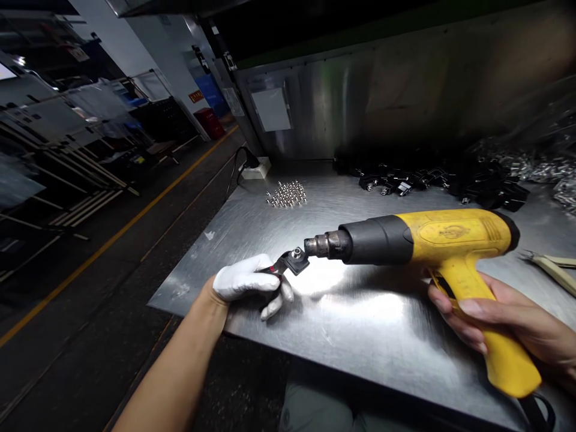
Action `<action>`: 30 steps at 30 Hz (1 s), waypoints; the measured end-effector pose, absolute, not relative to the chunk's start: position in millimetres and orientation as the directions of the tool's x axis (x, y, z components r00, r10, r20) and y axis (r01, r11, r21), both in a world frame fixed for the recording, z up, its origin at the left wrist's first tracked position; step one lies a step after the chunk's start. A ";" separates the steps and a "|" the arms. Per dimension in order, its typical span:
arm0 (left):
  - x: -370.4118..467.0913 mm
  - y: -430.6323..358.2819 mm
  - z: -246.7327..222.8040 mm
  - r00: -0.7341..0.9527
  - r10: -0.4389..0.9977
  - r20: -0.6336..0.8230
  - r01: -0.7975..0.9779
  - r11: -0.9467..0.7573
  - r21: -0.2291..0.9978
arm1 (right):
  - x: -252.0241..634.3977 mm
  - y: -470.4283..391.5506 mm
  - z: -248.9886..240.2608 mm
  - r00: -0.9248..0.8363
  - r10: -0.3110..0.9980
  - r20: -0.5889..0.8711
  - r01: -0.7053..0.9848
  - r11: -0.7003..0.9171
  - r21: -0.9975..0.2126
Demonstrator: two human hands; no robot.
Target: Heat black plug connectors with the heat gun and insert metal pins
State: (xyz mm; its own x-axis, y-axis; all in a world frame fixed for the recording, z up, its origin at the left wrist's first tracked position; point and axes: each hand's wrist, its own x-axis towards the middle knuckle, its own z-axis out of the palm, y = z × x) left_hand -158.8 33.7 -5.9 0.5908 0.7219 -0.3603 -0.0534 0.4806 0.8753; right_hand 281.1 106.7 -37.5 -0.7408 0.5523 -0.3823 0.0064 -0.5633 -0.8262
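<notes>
My left hand [252, 282], in a white glove, is closed around what look like pliers [278, 267] with dark, red-marked handles; the grip hides much of them. At their tip is a small black square part [297, 264] with a silver metal bushing [296, 253] standing up from it. In my bare right hand [504, 312] is a yellow heat gun [454, 237], its handle wrapped by the fingers near the trigger. The gun's metal nozzle [321, 245] points left, close beside the bushing without visibly touching it.
On the steel table [252, 228] stands a cluster of small metal bushings [288, 195]. Behind it sits a white power strip [256, 168] with a black plug. Black parts [405, 180] line the back; bagged metal pieces [540, 159] and a cream-handled tool [553, 267] lie right.
</notes>
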 end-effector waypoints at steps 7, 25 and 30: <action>-161.3 35.2 -6.3 0.601 0.709 -0.369 -0.053 0.496 0.867 | 281.4 106.3 -36.1 -0.744 0.551 -0.379 0.016 -0.552 -0.833; -154.0 27.3 -9.6 0.539 0.778 -0.322 -0.077 0.426 0.901 | 280.3 106.7 -28.6 -0.635 0.686 -0.357 0.014 -0.451 -0.892; -150.6 -9.0 -5.7 0.359 0.890 -0.280 -0.081 0.329 0.941 | 268.4 103.6 -38.5 -0.443 0.812 -0.380 0.029 -0.411 -0.911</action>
State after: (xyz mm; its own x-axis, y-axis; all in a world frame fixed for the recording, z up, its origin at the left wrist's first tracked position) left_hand -150.6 -9.0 -5.7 0.3585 0.8904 -0.2803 -0.0811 0.3289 0.9409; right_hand 268.4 103.6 -38.5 -0.4431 0.8118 -0.3803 0.0292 -0.4109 -0.9112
